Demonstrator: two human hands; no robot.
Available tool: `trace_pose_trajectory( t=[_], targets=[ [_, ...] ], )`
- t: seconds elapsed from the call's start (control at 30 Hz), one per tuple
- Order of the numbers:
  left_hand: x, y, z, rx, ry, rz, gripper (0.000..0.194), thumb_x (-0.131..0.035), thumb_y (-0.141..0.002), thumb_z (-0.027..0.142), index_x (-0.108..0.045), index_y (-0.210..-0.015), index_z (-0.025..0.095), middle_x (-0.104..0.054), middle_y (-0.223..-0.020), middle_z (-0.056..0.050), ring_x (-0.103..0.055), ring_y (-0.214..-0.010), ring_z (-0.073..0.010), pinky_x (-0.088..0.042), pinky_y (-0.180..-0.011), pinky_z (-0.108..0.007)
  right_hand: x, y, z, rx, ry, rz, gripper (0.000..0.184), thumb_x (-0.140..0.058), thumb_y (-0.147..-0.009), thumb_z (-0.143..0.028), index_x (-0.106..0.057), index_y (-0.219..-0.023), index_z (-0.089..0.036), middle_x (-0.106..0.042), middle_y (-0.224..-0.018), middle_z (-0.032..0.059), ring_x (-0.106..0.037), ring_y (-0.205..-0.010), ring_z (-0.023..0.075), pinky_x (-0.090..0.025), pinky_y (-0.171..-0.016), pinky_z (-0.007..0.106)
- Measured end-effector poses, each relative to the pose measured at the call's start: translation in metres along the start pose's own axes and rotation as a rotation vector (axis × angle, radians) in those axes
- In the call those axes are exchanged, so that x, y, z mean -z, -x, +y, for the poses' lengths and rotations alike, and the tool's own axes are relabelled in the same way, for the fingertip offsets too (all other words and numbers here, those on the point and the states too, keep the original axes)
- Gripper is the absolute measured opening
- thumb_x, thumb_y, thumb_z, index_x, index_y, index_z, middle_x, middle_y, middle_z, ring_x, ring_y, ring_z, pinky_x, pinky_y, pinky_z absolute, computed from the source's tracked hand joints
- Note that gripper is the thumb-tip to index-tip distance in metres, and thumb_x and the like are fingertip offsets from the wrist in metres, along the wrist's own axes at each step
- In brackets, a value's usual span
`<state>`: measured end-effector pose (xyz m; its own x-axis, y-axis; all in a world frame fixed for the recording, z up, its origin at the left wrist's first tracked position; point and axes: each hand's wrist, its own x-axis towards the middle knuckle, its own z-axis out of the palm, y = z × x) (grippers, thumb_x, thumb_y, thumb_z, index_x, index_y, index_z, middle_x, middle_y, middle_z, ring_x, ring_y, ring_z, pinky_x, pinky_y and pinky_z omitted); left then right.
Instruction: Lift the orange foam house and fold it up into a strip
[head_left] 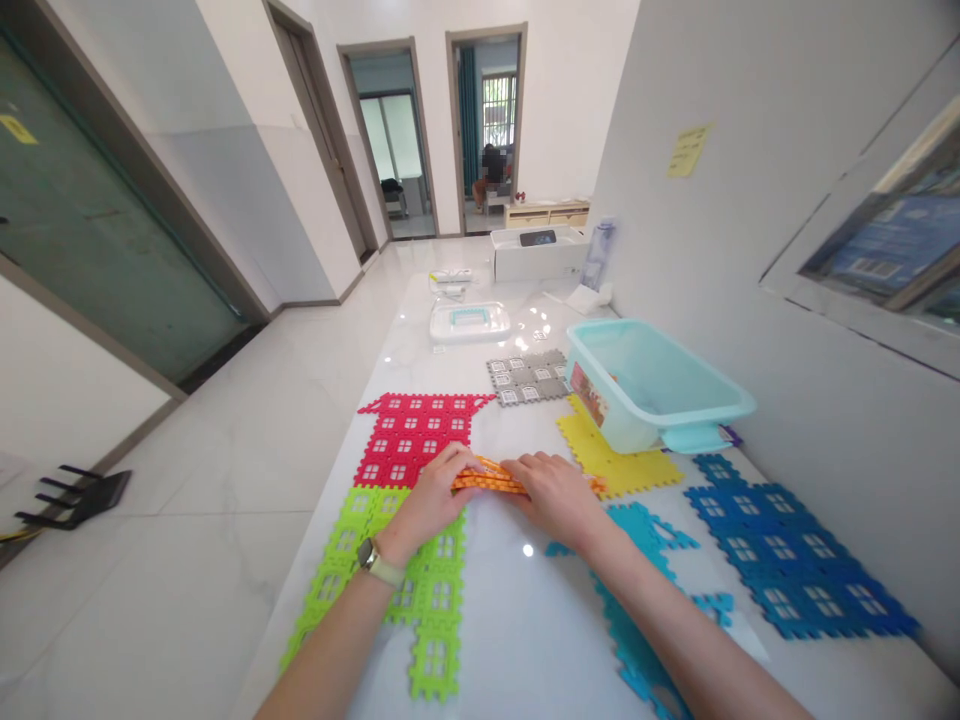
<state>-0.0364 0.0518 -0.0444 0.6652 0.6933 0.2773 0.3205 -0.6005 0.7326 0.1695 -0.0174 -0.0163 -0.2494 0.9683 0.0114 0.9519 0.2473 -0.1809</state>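
Gripping a narrow orange foam strip (487, 478) from both ends, the left hand (427, 497) and the right hand (551, 495) are close together, clamped on it just above the white marble table (525, 630). The strip looks folded or bunched along its length, and a small orange end pokes out beyond the right hand.

Far to the left of the hands, a dark pronged object (75, 497) lies on the floor. A lime-green foam mat (431, 600), cut into linked tiles with little window shapes, lies under and beyond the left wrist, which wears a wristwatch (379, 560). Just ahead of the left hand is a red foam mat (412, 435) with the same window cutouts, touching the lime-green one.

Ahead of the strip sit a grey foam mat (527, 377) and, further on, a clear-lidded white plastic case (470, 322) and a white box (538, 253). Right of the right hand, a yellow foam mat (615, 460) lies partly under a pale-blue plastic tub (645, 385). A turquoise foam mat (637, 590) runs beneath the right forearm, and a darker blue foam mat (787, 550) lies furthest right.
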Motion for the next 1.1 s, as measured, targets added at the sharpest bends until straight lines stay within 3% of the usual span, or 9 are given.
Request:
trace_pose_trajectory(
  t=[0.2, 0.43, 0.8, 1.0, 1.1],
  targets=[
    [0.002, -0.001, 0.003, 0.044, -0.01, 0.0, 0.02, -0.068, -0.082, 0.014, -0.058, -0.098, 0.021, -0.06, -0.096, 0.0, -0.058, -0.093, -0.018, -0.045, -0.085, -0.03, -0.003, -0.007, -0.014, 0.032, 0.01, 0.033, 0.012, -0.05, -0.097, -0.026, -0.058, -0.105, -0.022, -0.07, -0.097, 0.0049, -0.061, -0.09, 0.0226, -0.039, -0.074, 0.031],
    [0.023, 0.0, -0.004, 0.121, 0.003, -0.086, 0.014, -0.074, -0.077, 0.025, -0.064, -0.086, 0.02, -0.063, -0.082, 0.001, -0.059, -0.078, -0.017, -0.044, -0.073, -0.027, -0.001, -0.007, -0.01, 0.049, -0.007, 0.005, 0.011, -0.048, -0.097, -0.024, -0.059, -0.097, -0.023, -0.07, -0.09, 0.005, -0.061, -0.087, 0.0218, -0.038, -0.072, 0.031],
    [0.048, 0.005, -0.008, 0.225, 0.467, -0.235, 0.028, -0.079, -0.073, 0.037, -0.067, -0.087, 0.016, -0.065, -0.086, -0.003, -0.06, -0.084, -0.0182, -0.045, -0.077, -0.027, 0.011, 0.002, -0.015, 0.158, -0.187, -0.023, 0.018, -0.047, -0.094, -0.018, -0.061, -0.106, -0.023, -0.069, -0.095, 0.0039, -0.059, -0.091, 0.0203, -0.038, -0.077, 0.029],
    [0.044, 0.005, -0.003, 0.261, 0.66, -0.375, 0.049, -0.081, -0.064, 0.058, -0.062, -0.081, 0.016, -0.059, -0.079, -0.001, -0.055, -0.076, -0.0159, -0.043, -0.072, -0.026, 0.016, 0.008, -0.01, 0.283, -0.352, -0.061, 0.02, -0.048, -0.096, -0.024, -0.061, -0.111, -0.023, -0.069, -0.1, 0.0032, -0.06, -0.096, 0.0203, -0.04, -0.083, 0.03],
    [0.038, 0.007, -0.003, 0.285, 0.762, -0.381, 0.054, -0.08, -0.061, 0.063, -0.062, -0.083, 0.017, -0.057, -0.08, -0.002, -0.054, -0.076, -0.0167, -0.044, -0.071, -0.028, 0.019, 0.01, -0.012, 0.303, -0.383, -0.056, 0.021, -0.047, -0.097, -0.026, -0.061, -0.111, -0.023, -0.069, -0.099, 0.0036, -0.06, -0.094, 0.0204, -0.04, -0.082, 0.03]
  ],
)
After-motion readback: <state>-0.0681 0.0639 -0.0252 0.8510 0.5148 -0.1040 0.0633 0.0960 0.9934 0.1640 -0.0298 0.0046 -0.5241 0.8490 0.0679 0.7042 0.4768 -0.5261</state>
